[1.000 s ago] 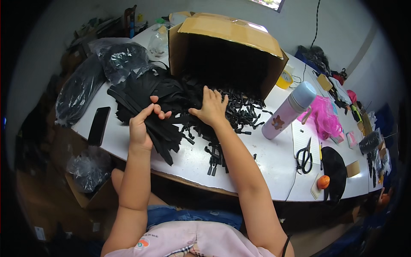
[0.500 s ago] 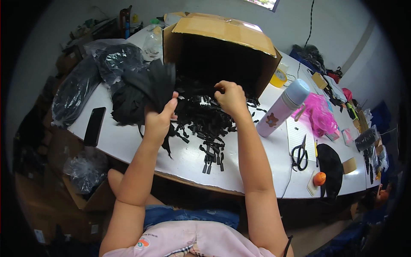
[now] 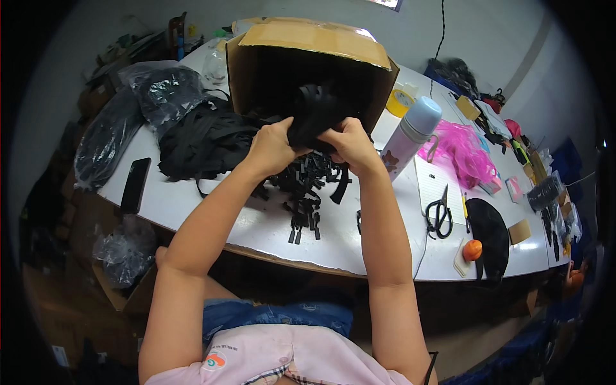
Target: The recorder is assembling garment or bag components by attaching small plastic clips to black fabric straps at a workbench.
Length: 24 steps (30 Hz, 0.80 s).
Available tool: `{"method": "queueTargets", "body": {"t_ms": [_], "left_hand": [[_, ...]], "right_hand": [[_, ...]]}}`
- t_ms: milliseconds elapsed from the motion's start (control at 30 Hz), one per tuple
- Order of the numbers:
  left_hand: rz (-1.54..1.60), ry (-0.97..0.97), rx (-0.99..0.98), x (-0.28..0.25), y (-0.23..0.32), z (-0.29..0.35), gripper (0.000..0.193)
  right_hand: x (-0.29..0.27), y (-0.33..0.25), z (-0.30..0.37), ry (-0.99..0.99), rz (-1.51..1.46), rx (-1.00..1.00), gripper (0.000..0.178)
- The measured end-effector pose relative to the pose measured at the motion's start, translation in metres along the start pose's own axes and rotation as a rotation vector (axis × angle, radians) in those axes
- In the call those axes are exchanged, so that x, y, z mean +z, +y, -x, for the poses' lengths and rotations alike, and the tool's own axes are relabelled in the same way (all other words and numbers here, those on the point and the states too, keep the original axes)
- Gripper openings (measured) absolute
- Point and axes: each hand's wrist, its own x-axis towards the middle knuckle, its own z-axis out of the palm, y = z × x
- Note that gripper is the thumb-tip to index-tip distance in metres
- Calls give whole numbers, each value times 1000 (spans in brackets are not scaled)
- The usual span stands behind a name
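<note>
Both my hands meet in front of the open cardboard box [image 3: 321, 40], which lies on its side. My left hand [image 3: 273, 147] is closed on a bundle of black fabric strips [image 3: 314, 112] that reaches up toward the box's dark opening. On the bundle's right side my right hand [image 3: 350, 146] is closed as well, thumb and fingers pinched at the strips; its grip is partly hidden. Below them lies a pile of small black plastic pieces, apparently zipper pulls [image 3: 305, 186]. To the left rests a heap of black fabric strips [image 3: 205, 141].
Clear plastic bags of black material [image 3: 170, 93] and a phone [image 3: 136, 186] lie at left. On the right are a lilac bottle [image 3: 410, 138], yellow tape [image 3: 400, 101], a pink bag [image 3: 455, 151], scissors [image 3: 439, 215], an orange round object [image 3: 473, 249] and a black fabric piece [image 3: 491, 237].
My left hand has carried the black strips rightward from the heap to the front of the box. My right hand, formerly over the small pieces, now grips the bundle too. The view has shifted slightly.
</note>
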Motion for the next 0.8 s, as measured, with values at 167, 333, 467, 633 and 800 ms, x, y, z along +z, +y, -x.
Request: {"method": "queueTargets", "body": {"t_ms": [167,333,467,633,800], "left_hand": [[675,-98,-104,-8,-2,-7,30],[1013,-75,-339,-21,-1,-7,32],[1268,-183,-332,-26,-23,-9,23],[1421,-208,-451,-10,-24,-3,21],[1599,-412,-451,-1,-27,12,19]], "right_hand": [[-14,-2,7,-129,-480,76,20],[-22,6,10,-74,-370,-8,21],[-12,4,9,82,-272,-276,22],[-19,-2,11,339,178,-502,19],[31,-20,29,90,515,-1127,15]]}}
